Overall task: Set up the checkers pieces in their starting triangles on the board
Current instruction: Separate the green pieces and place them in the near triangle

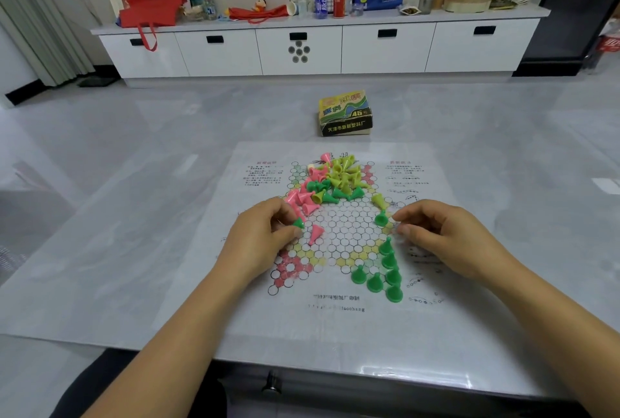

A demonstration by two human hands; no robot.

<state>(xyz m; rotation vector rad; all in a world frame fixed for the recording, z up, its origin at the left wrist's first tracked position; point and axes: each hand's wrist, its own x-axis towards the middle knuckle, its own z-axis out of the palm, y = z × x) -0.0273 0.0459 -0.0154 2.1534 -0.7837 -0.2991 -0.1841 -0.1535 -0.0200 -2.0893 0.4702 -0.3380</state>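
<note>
A paper checkers board (339, 226) printed with circles lies on the grey table. A mixed heap of pink, green and yellow-green cone pieces (330, 179) covers its far part. Several green pieces (385, 270) stand in the near right triangle. One green piece (380, 218) stands alone at the right, just left of my right hand (439, 236), whose fingers are loosely curled and hold nothing I can see. My left hand (261, 236) pinches a green piece (298, 223) over the board's left side. A pink piece (315, 233) lies on its side beside it.
The game's cardboard box (345, 114) stands on the table beyond the board. A long white cabinet (315, 48) with bags, bottles and cans on top runs along the far wall. The table's front edge (335, 370) is near my body.
</note>
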